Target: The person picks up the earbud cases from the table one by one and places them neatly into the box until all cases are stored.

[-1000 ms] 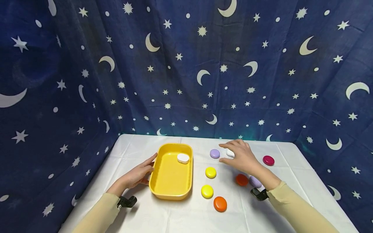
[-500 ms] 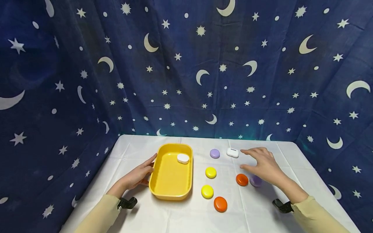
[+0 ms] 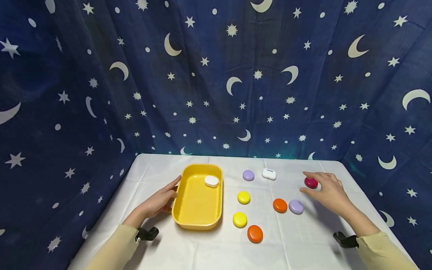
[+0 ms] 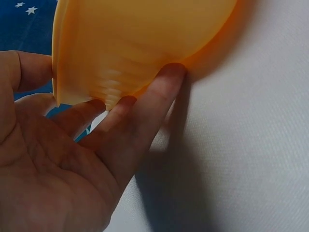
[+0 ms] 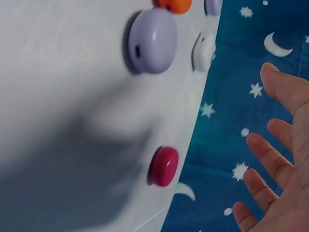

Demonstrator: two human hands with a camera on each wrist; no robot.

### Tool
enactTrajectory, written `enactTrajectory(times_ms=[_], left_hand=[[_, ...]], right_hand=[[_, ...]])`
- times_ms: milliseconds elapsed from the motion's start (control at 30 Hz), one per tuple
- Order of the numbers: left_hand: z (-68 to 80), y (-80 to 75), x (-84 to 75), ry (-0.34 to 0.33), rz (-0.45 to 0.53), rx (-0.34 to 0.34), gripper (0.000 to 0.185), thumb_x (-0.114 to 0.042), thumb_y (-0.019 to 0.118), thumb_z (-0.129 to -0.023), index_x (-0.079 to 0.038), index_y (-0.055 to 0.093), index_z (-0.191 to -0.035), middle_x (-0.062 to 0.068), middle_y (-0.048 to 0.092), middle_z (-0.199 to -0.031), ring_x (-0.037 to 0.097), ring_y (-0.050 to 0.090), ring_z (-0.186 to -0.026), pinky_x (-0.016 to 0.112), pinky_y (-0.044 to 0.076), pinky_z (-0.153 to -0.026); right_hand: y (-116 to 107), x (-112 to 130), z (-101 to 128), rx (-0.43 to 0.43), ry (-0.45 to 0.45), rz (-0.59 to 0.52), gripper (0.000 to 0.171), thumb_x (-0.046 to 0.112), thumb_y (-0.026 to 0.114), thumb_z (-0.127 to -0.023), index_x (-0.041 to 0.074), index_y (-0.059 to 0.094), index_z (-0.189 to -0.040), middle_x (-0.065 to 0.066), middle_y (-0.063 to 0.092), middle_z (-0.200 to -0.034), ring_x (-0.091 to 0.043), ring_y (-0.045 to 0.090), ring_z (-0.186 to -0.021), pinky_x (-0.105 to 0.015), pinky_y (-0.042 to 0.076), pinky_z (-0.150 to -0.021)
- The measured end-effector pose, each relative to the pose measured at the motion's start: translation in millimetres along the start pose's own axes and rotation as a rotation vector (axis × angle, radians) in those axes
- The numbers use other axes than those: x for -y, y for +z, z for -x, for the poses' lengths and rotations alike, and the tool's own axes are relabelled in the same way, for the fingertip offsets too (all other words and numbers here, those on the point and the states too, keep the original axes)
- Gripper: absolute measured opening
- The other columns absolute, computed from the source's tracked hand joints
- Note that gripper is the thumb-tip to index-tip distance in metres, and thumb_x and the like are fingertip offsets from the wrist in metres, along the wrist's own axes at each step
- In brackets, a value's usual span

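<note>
My left hand (image 3: 158, 202) touches the outer left wall of a yellow rectangular tray (image 3: 197, 226). In the left wrist view, fairly straight fingers and the thumb (image 4: 166, 82) rest against its wall. A white oval piece (image 3: 211, 181) lies inside the tray, near the back right. Above and around a glossy crimson round piece (image 3: 311, 182), my right hand (image 3: 332, 193) hovers with thumb and fingers spread apart. The right wrist view shows a gap between that hand (image 5: 282, 179) and the crimson piece (image 5: 164, 166), which sits on the white cloth.
Between tray and right hand lie two lilac pieces (image 3: 296, 206), two yellow pieces (image 3: 244, 197) and two orange pieces (image 3: 279, 205). A white rounded case (image 3: 269, 173) with a dark slot lies near the back edge. A starry blue curtain (image 3: 216, 93) surrounds the white-covered table (image 3: 216, 255).
My right hand has moved rightward, away from the white case and over to the crimson piece. The left hand and the tray have kept their place.
</note>
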State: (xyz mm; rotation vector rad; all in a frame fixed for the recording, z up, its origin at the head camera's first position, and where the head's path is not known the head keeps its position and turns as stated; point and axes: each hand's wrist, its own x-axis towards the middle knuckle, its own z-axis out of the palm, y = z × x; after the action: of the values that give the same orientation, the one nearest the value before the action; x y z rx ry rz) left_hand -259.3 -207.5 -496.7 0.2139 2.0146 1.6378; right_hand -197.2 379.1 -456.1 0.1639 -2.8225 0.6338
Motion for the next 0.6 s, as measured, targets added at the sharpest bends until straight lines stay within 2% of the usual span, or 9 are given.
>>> enactTrajectory(times_ms=[300,600], left_hand=[[-2.4,-2.6,0.9,0.017,0.034,0.011,0.072,-0.013,0.048,-0.104,-0.033,0.016,-0.166,0.021,0.019,-0.167,0.034,0.059,-0.119,0.048,0.060,-0.081],[-1.3,-2.7,1.8,-0.007,0.014,-0.006,0.072,-0.016,0.049,-0.103,-0.035,0.018,-0.165,0.020,0.016,-0.168,0.033,0.058,-0.119,0.046,0.061,-0.080]], right_hand=[[1,-19,1,0.018,0.062,0.010,0.072,0.050,0.077,-0.087,0.004,0.059,-0.140,-0.032,0.054,-0.136,-0.055,0.034,-0.123,-0.073,0.024,-0.094],[3,-34,3,0.032,0.112,0.017,0.074,0.049,0.076,-0.089,0.000,0.055,-0.141,-0.034,0.053,-0.136,-0.058,0.031,-0.124,-0.074,0.024,-0.091]])
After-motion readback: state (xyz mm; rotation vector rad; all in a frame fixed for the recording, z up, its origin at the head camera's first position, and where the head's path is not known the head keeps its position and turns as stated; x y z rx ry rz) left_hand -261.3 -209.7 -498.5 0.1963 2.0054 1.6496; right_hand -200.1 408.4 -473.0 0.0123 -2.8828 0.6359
